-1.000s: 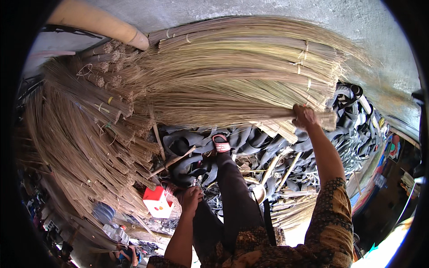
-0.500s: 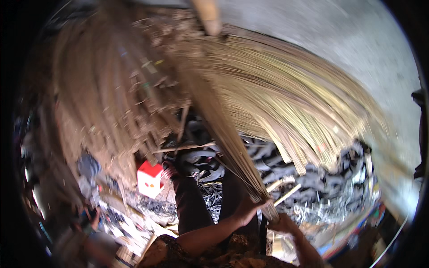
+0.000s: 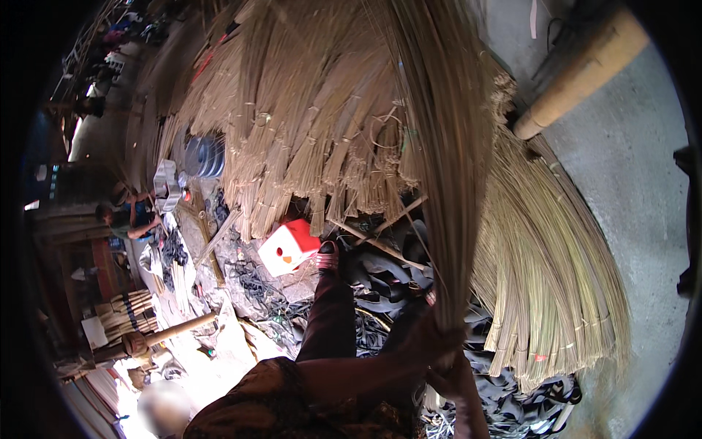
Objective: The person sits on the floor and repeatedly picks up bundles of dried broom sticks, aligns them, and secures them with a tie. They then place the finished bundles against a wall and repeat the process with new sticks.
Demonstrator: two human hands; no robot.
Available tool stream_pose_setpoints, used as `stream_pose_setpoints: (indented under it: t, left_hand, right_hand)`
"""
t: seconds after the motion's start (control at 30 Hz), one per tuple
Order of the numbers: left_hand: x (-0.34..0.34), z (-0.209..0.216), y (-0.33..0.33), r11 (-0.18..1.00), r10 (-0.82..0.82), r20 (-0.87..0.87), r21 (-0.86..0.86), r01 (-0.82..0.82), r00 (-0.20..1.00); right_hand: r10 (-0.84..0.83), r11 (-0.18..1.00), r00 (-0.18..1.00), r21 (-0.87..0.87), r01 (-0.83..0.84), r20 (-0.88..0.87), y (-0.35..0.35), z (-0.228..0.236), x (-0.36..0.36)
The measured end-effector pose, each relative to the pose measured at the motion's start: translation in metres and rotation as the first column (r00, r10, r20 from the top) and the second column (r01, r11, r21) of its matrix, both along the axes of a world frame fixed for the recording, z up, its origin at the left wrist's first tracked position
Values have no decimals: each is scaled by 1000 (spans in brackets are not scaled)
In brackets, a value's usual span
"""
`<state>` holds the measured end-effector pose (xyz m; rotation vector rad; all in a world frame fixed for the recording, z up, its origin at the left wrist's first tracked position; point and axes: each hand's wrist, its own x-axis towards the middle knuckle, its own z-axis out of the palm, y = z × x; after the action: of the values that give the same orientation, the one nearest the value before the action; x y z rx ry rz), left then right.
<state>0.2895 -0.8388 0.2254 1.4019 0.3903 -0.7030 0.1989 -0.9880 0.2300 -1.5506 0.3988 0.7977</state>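
Note:
A long bundle of thin dry stalks [image 3: 453, 168] rises from my hands toward the far edge of the view, fanning wider at its far end. My left hand [image 3: 430, 335] is wrapped round the bundle near its narrow near end, partly in shadow. Just below, my right hand [image 3: 452, 379] is closed round the butt end. Many tied brown stalk bundles [image 3: 307, 154] are heaped behind and to the left. Paler yellow-green stalk bundles [image 3: 548, 285] lie fanned out to the right. The held bundle hides part of both heaps.
Black rubbery strips [image 3: 380, 274] litter the ground around my legs. A red and white box [image 3: 289, 247] stands beside my sandalled foot [image 3: 327, 256]. A thick bamboo pole [image 3: 585, 73] slants in at upper right. Another person [image 3: 131, 219] sits at far left; a blurred head [image 3: 164, 406] shows at lower left.
My view has turned, so the heaps and box appear shifted. The held bundle has swung from slanting left to nearly upright in the picture. Both hands keep their hold.

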Motion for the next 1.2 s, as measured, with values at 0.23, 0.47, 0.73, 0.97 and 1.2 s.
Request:
stream_pose_setpoints:
  t: [0.23, 0.47, 0.73, 0.97, 1.2]
  left_hand:
    - [144, 33, 221, 792, 311, 392, 397, -464, 866]
    - [284, 84, 376, 604, 12, 533, 670, -431, 846]
    - [321, -33, 368, 652, -298, 575, 706, -278, 761]
    - [108, -182, 282, 142, -673, -435, 717, 682, 598]
    - [-62, -187, 222, 480, -651, -430, 406, 778, 626]
  right_hand:
    - [111, 971, 930, -237, -26, 351, 35, -39, 34]
    - [143, 916, 979, -394, -74, 148, 36, -62, 22]
    - [-137, 855, 988, -513, 82, -70, -6, -127, -38]
    - [-276, 535, 961, -825, 183, 34, -138, -191, -106]
    - [-212, 38, 956, -975, 218, 205, -312, -174, -56]
